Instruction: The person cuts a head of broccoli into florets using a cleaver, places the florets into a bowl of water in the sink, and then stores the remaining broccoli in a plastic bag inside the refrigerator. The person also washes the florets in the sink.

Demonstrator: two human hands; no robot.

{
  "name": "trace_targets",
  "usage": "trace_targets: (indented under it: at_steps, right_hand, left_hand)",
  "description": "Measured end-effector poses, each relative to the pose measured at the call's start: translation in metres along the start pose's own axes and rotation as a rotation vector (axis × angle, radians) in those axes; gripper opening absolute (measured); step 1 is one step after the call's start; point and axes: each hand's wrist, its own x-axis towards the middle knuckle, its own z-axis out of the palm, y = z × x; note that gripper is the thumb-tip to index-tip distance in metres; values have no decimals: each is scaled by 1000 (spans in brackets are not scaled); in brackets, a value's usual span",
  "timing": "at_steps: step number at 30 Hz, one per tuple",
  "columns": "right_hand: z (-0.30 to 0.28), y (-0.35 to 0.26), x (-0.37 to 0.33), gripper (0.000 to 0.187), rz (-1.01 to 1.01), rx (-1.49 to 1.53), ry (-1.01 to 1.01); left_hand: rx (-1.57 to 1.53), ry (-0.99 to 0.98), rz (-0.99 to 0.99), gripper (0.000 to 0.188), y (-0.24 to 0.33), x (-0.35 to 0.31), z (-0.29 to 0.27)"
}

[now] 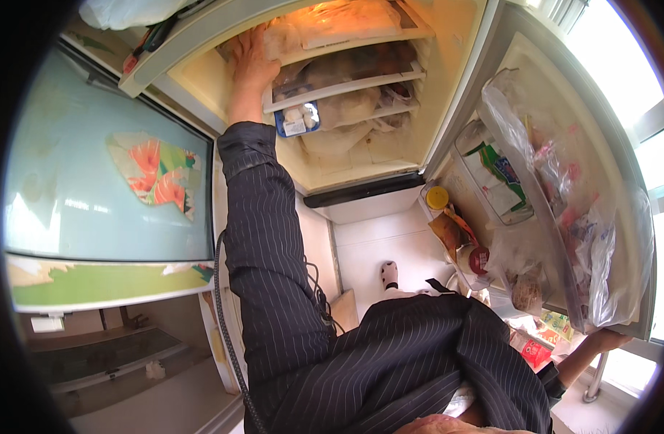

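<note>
My left hand (252, 61) reaches into the open refrigerator (455, 101), its fingers stretched out beside the upper shelf (353, 45). A bulky clear plastic bag (346, 27) lies on that shelf under an orange light, to the right of my fingers. Below my wrist, a blue tray of white food (297, 119) sits at the left end of a lower shelf, among several clear bags (346, 108). At the lower right, my right hand (603, 340) holds the bottom edge of the opened refrigerator door (621, 159); its fingers are partly hidden.
Door racks hold a green-and-white packet (495, 177), a yellow-lidded jar (437, 197), a red-lidded jar (473, 259) and several plastic bags (607, 260). A glass-fronted cabinet (78, 145) with a flower picture stands left. My foot (390, 275) is on the pale floor (375, 242).
</note>
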Motion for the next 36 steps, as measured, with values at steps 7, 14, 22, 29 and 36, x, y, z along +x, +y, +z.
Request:
trace_targets:
  at_steps: [7, 14, 22, 29, 36]
  right_hand:
    - [1, -33, -9, 49, -254, -90, -34]
    - [42, -15, -6, 48, -281, 301, -104]
    - [124, 25, -1, 42, -395, 322, -306]
    - [112, 9, -4, 40, -706, 220, -271]
    - [41, -50, -14, 40, -733, 353, -261]
  left_hand:
    - [-165, 60, -188, 94, 49, -54, -43]
    - [-253, 255, -332, 74, 155, -199, -100]
    - [-380, 29, -710, 54, 291, -388, -121]
    - [-593, -162, -866, 39, 352, -453, -127]
    - [-799, -341, -755, 37, 384, -472, -138]
